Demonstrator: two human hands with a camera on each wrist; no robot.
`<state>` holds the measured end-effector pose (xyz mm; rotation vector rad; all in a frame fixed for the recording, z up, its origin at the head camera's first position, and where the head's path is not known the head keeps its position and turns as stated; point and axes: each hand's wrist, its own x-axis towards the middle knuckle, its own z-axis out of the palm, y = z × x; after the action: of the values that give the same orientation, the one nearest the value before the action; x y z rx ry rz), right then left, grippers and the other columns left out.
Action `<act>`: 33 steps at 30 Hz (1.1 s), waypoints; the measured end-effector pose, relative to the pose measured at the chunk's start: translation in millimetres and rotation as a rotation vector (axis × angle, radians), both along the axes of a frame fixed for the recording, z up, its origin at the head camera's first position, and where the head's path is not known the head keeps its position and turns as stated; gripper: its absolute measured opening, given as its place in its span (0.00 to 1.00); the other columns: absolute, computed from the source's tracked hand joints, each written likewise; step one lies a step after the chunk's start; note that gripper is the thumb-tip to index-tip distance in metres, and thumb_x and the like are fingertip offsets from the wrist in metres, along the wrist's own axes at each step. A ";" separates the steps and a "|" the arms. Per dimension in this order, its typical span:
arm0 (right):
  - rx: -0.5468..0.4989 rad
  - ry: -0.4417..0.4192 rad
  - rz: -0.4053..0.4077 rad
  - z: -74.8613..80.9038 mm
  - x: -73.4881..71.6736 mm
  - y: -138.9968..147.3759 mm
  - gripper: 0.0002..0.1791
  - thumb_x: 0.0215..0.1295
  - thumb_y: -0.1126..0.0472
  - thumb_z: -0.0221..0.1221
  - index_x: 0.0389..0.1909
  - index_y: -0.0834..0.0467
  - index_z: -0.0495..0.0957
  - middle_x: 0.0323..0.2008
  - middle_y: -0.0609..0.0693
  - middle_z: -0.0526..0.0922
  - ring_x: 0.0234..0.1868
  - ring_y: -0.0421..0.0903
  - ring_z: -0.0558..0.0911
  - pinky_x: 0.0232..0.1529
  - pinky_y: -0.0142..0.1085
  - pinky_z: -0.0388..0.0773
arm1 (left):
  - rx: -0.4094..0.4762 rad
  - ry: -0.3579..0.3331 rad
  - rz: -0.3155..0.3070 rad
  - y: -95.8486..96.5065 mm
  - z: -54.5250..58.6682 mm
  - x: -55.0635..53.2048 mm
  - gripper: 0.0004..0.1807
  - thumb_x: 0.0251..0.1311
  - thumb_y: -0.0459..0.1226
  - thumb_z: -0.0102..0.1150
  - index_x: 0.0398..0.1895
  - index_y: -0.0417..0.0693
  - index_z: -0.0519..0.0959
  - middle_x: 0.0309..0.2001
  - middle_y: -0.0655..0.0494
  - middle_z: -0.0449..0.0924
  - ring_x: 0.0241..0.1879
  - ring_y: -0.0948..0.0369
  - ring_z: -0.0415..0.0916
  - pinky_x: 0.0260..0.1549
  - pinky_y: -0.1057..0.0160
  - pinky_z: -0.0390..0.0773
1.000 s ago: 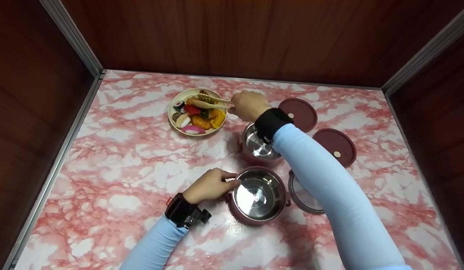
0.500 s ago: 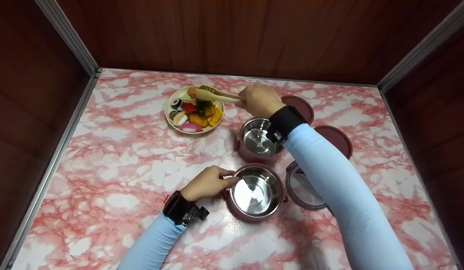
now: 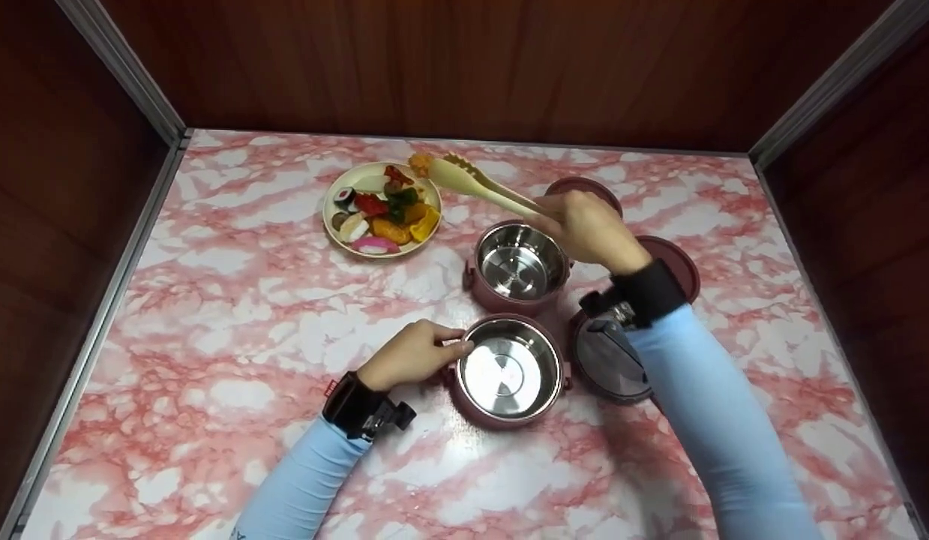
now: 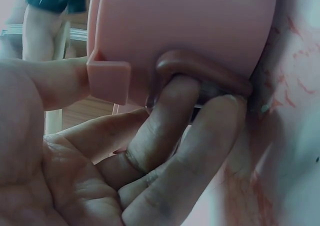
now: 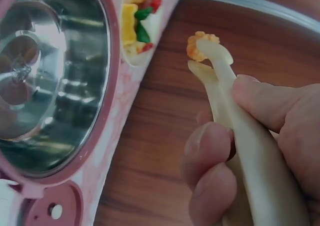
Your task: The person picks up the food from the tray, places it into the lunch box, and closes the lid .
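My left hand [image 3: 410, 354] holds the near pink pot [image 3: 509, 375] by its side handle. In the left wrist view, fingers [image 4: 167, 111] hook into the loop handle [image 4: 200, 68], while the thumb lies at the rim. Gripped in my right hand [image 3: 593, 229] are pale tongs [image 3: 494, 193], raised above the table. Their tips pinch a small lumpy orange food piece [image 3: 421, 164], clearer in the right wrist view as an orange morsel [image 5: 199, 45]. Beyond the near pot stands a second pink pot [image 3: 516, 270], steel-lined and uncovered. Both pots have nothing visible inside.
A cream plate [image 3: 369, 178] of toy-like food, with a sushi roll [image 3: 345, 197] among several pieces, sits at the back left. Two dark red lids [image 3: 678, 262] and a see-through lid [image 3: 606, 367] lie right of the pots, partly under my right arm. Wooden walls [image 3: 464, 67] enclose the table.
My right hand has drawn the tongs up and rightward off the plate, with the orange piece now between the tips. My left hand stays on the near pot's handle.
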<state>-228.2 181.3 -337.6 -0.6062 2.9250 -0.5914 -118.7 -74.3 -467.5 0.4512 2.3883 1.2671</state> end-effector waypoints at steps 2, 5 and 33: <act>-0.063 0.010 -0.013 -3.4 11.5 14.3 0.15 0.73 0.47 0.56 0.44 0.53 0.84 0.25 0.52 0.79 0.21 0.47 0.72 0.24 0.41 0.69 | 0.000 -0.001 -0.002 -0.3 0.0 -0.6 0.23 0.67 0.50 0.59 0.58 0.47 0.81 0.38 0.55 0.85 0.23 0.64 0.74 0.32 0.61 0.78; -0.131 -0.005 -0.046 -7.1 31.0 35.1 0.20 0.73 0.44 0.54 0.55 0.49 0.82 0.26 0.53 0.80 0.18 0.46 0.74 0.21 0.40 0.70 | 0.002 -0.007 -0.007 -0.4 -0.4 -1.4 0.23 0.67 0.51 0.59 0.58 0.47 0.81 0.35 0.55 0.85 0.21 0.64 0.73 0.31 0.60 0.77; 0.048 0.078 0.024 -30.3 202.5 129.1 0.13 0.65 0.49 0.65 0.49 0.42 0.84 0.25 0.30 0.77 0.21 0.31 0.70 0.24 0.33 0.68 | -0.018 0.009 -0.003 1.2 -3.2 0.8 0.23 0.68 0.51 0.57 0.59 0.48 0.81 0.42 0.54 0.85 0.31 0.62 0.77 0.38 0.60 0.78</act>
<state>-25.7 310.4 -367.9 -0.6726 2.9901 -0.5042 -117.9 -73.1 -470.8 0.4564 2.4036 1.2443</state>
